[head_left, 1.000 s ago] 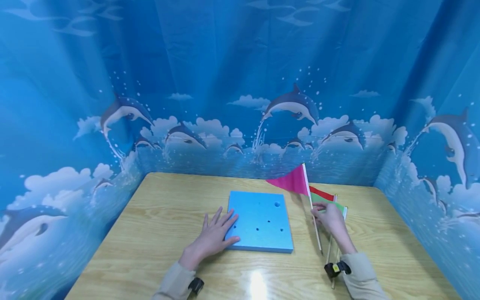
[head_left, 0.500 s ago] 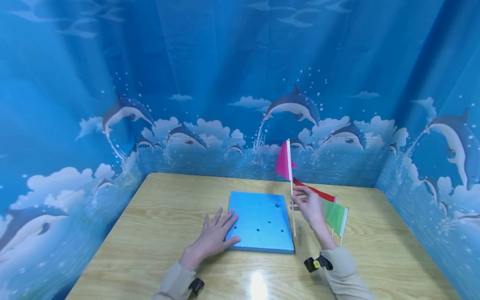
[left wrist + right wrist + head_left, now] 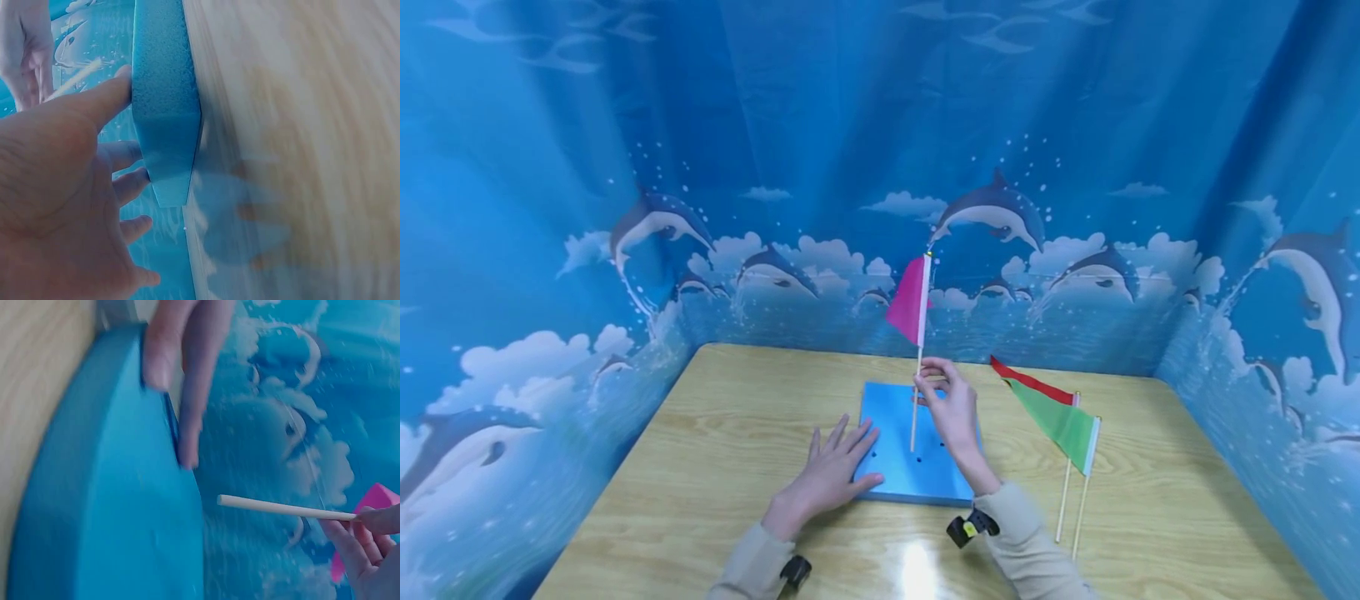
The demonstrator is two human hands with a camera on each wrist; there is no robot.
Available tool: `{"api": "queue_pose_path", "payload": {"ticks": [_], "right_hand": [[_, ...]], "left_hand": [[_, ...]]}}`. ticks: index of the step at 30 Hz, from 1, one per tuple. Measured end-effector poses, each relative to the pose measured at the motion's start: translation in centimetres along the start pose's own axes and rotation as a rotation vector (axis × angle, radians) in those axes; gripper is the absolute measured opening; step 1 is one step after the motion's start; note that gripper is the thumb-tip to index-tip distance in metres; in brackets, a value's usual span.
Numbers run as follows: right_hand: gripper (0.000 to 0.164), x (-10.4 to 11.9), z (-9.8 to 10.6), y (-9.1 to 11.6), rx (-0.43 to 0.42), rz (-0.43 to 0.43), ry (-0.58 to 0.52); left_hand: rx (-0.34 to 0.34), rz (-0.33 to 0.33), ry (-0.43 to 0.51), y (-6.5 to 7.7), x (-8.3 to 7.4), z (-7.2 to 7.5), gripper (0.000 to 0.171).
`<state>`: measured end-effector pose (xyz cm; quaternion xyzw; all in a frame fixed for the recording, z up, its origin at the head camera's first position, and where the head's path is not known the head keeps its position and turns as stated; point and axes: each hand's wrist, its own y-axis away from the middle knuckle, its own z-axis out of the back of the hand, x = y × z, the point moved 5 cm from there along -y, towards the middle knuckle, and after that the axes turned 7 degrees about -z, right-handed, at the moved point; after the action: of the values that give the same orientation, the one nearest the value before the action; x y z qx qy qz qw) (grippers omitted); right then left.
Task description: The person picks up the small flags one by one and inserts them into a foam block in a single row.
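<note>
A pink triangular flag point(image 3: 910, 302) on a thin wooden stick stands nearly upright in my right hand point(image 3: 953, 410). Thumb and fingers pinch the stick below the cloth. The stick's lower end hangs over a blue foam block point(image 3: 893, 483), near one of its small holes; in the right wrist view the bare stick point(image 3: 275, 506) points toward the block with a gap between. My left hand point(image 3: 823, 477) lies spread on the block's left edge, fingers straight. From the left wrist, its thumb and fingertips point(image 3: 133, 229) show along the block's side.
A green flag point(image 3: 1063, 427) and a red flag point(image 3: 1037, 383), partly under the green one, lie on the wooden table point(image 3: 700, 467) to the right. A dolphin-printed curtain point(image 3: 820, 167) encloses the table's back and sides.
My right hand has carried the pink flag leftward from beside the other flags to above the foam block, turning it more upright. My left hand has stayed on the block.
</note>
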<state>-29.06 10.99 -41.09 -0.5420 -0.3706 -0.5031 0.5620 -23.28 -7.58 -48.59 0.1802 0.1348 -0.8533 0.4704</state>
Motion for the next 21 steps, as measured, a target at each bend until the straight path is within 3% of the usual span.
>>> {"api": "queue_pose_path", "payload": {"ticks": [10, 21], "right_hand": [[0.025, -0.6, -4.1, 1.3, 0.08, 0.059, -0.067], [0.02, 2.1, -4.7, 3.5, 0.132, 0.106, -0.019]], "left_hand": [[-0.013, -0.022, -0.035, -0.1, 0.0, 0.0, 0.071], [0.008, -0.006, -0.054, 0.0, 0.1, -0.3, 0.071]]}}
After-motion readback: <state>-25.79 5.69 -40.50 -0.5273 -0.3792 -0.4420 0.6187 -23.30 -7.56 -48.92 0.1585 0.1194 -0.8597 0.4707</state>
